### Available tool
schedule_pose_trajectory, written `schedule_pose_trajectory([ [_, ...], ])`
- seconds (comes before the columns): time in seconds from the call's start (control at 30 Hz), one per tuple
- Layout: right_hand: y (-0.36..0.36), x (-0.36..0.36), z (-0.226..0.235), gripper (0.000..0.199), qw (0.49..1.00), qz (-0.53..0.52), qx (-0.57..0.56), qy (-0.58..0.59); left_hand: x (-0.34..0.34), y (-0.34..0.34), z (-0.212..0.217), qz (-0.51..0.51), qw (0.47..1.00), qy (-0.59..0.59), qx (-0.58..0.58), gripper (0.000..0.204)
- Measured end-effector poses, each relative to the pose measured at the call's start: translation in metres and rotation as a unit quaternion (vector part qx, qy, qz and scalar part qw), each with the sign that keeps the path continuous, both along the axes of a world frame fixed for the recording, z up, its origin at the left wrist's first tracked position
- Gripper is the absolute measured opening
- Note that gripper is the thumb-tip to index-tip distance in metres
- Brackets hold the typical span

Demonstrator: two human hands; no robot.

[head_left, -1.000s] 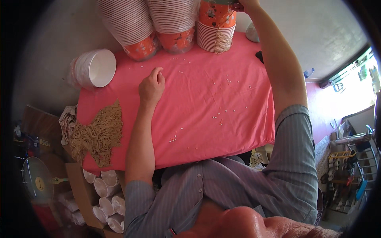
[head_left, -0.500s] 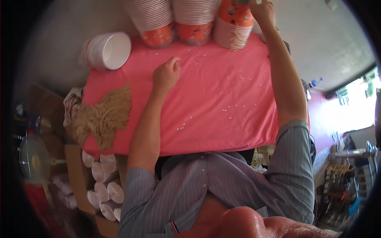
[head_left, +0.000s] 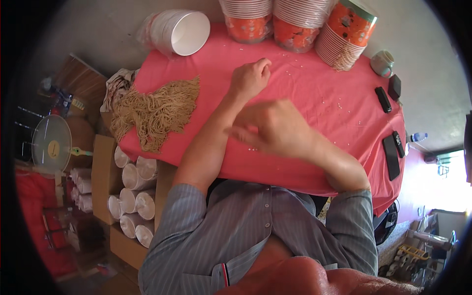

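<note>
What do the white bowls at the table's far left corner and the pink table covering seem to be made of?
The white bowls look like foam or thin plastic: matte, plain white, thick-rimmed, nested on their side in a clear wrapper. The pink table covering looks like cloth, matte, draping over the table edge with soft folds. The left hand rests on it, loosely curled; the right hand is blurred above it.

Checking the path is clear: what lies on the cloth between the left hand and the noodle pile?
Nothing: in the head view, only bare pink cloth separates the left hand from the noodle pile.
</note>
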State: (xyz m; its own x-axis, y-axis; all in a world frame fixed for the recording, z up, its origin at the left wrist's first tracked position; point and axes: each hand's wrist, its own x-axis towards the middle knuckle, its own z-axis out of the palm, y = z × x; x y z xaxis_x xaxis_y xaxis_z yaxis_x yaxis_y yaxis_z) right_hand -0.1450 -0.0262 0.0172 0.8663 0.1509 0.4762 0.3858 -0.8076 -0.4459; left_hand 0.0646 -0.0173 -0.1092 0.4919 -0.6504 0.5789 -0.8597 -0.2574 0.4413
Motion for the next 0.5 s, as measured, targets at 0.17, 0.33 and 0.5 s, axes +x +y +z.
schedule_pose_trajectory([
  [0.17,0.038,-0.039,0.01,0.019,0.987,0.129,-0.042,-0.086,-0.002,-0.003,-0.003,-0.023,1.0,-0.014,0.003,0.016],
  [0.33,0.061,-0.065,0.024,0.045,0.966,0.143,-0.024,-0.214,0.005,0.004,-0.002,-0.025,0.999,-0.037,-0.006,0.016],
  [0.5,0.056,-0.07,0.029,0.032,0.946,0.094,-0.021,-0.309,-0.009,-0.004,0.011,-0.021,0.999,-0.015,0.02,0.017],
])
